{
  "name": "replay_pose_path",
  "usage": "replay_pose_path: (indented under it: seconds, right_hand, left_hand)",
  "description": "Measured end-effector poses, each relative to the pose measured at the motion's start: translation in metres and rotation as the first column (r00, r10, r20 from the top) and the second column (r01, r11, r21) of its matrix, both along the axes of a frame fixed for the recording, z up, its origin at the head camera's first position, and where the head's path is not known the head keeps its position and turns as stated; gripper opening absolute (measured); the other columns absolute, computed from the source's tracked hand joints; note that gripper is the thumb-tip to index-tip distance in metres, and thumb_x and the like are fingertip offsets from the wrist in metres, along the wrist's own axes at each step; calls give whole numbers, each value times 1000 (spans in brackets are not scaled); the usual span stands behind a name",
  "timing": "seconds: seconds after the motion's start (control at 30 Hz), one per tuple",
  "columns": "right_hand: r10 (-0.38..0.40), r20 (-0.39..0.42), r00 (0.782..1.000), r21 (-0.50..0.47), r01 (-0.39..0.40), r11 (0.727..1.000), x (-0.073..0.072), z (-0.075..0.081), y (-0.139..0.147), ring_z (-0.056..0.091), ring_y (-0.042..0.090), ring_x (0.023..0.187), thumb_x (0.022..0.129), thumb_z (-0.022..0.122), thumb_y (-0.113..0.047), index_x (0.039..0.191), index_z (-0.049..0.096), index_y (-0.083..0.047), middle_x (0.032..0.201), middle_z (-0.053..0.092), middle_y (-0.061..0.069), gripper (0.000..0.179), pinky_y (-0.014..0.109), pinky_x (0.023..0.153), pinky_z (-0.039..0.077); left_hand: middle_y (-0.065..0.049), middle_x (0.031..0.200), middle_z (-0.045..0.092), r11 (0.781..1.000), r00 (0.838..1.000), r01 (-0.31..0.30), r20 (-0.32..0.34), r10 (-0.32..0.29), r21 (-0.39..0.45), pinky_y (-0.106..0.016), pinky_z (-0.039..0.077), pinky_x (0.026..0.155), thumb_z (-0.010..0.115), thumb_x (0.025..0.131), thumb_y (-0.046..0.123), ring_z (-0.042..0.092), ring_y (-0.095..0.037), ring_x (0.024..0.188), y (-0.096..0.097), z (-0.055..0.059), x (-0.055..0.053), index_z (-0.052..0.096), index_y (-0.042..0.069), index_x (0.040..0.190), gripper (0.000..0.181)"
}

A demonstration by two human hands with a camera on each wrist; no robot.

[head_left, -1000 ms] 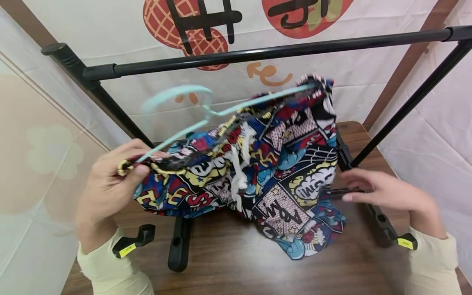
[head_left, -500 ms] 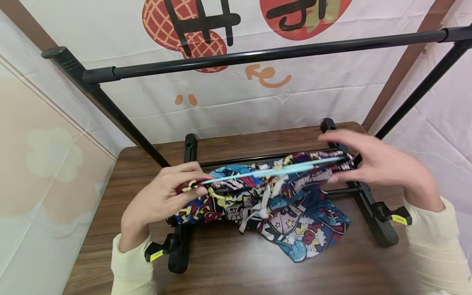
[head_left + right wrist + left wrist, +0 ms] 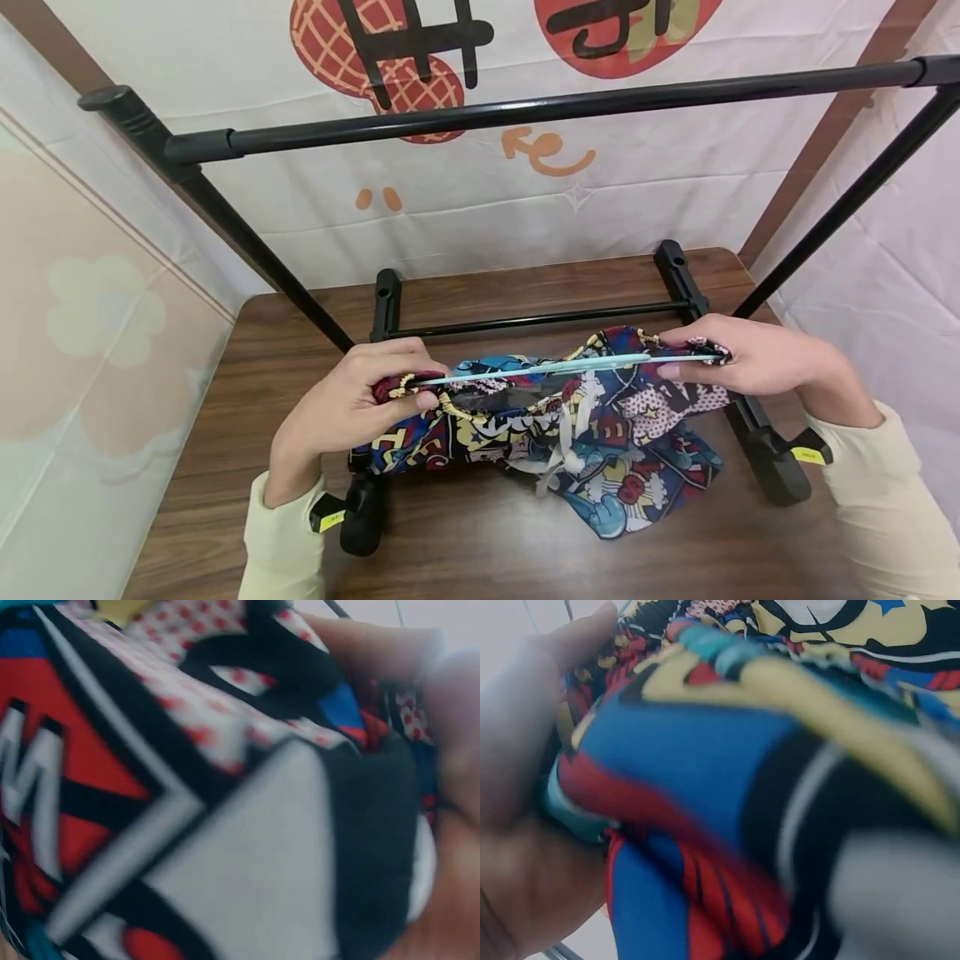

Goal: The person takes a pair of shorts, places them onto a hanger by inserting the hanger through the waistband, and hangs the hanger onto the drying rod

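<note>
Patterned comic-print shorts with a white drawstring hang between my two hands, the waistband facing up. A light blue clothes hanger runs along inside the waistband, seen edge-on. My left hand pinches the waistband and the hanger's end at the left, thumb in front. At the right end, my right hand grips the waistband the same way. Bunched printed cloth fills the left wrist view beside the palm. In the right wrist view the shorts' cloth lies against the fingers.
A black clothes rack stands around the work, its top bar crossing above and beyond the hands. Its feet rest on a brown wooden table. A printed white cloth backdrop rises behind.
The hanger and shorts have come down from a tilted, raised pose to lie level and low. My right hand has moved from beside the shorts onto the waistband's right end.
</note>
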State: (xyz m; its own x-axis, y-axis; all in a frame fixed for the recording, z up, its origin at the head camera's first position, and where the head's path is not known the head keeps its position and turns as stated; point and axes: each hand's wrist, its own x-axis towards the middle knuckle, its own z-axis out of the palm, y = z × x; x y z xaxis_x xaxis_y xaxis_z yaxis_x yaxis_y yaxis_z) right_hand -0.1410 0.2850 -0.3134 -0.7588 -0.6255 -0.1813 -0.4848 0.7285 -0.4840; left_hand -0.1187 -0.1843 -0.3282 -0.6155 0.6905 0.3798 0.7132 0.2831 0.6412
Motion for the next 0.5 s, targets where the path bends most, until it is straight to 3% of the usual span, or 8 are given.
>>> replay_pose_path:
  seconds: [0.13, 0.2, 0.27, 0.33, 0.4, 0.43, 0.5]
  right_hand:
    - [-53, -106, 993, -68, 46, 997, 4, -3, 12, 60, 3, 104, 99, 73, -20, 136, 70, -10, 117, 70, -4, 39, 29, 86, 53]
    - [-64, -138, 988, -182, 38, 983, 5, -3, 18, 56, 1, 87, 96, 74, -9, 122, 76, -11, 98, 69, -7, 26, 26, 74, 50]
    - [-148, -108, 983, -286, 111, 952, 7, 1, 26, 57, 0, 80, 96, 73, -4, 115, 77, -20, 92, 70, -10, 25, 21, 70, 48]
    - [-250, -49, 967, -401, 210, 892, 9, 5, 35, 58, 4, 70, 97, 69, 0, 104, 75, -26, 82, 70, -12, 27, 19, 63, 46]
    - [-370, 17, 929, -476, 333, 814, 13, 11, 45, 62, 3, 69, 99, 66, 1, 102, 73, -34, 82, 71, -17, 36, 15, 62, 49]
    - [-405, 80, 911, -537, 382, 752, 15, 13, 51, 66, 3, 72, 100, 64, 2, 107, 73, -34, 89, 76, -16, 38, 14, 63, 52]
    - [-409, 130, 903, -660, 386, 644, 14, 18, 63, 70, 2, 73, 99, 59, 9, 111, 74, -28, 91, 77, -14, 41, 15, 60, 55]
  left_hand:
    - [2, 124, 70, 995, 989, -18, 149, 3, 93, -24, 57, 75, 83, 85, -3, 65, -9, 94, -6, -3, -2, 68, 14, 133, 53]
    - [1, 133, 68, 990, 970, -17, 243, -17, 138, -26, 60, 85, 84, 83, -6, 68, -11, 104, -10, -6, -3, 62, 11, 141, 64]
    - [2, 142, 64, 987, 947, -17, 318, -36, 162, -26, 59, 95, 84, 83, -7, 68, -11, 116, -14, -11, -5, 53, 10, 149, 75]
    - [1, 147, 60, 988, 928, -2, 369, -56, 156, -26, 54, 106, 82, 85, -7, 64, -12, 130, -17, -19, -8, 44, 11, 155, 81]
    - [-2, 152, 57, 994, 923, 29, 378, -67, 107, -23, 49, 112, 78, 90, -4, 58, -10, 137, -20, -28, -11, 39, 13, 159, 81]
    - [-3, 155, 53, 997, 921, 44, 383, -67, 69, -21, 46, 114, 76, 94, -1, 55, -8, 140, -22, -32, -12, 35, 16, 162, 81]
    - [-6, 148, 58, 998, 917, 64, 394, -53, -15, -19, 46, 110, 68, 101, 4, 58, -5, 132, -27, -40, -14, 41, 16, 159, 65]
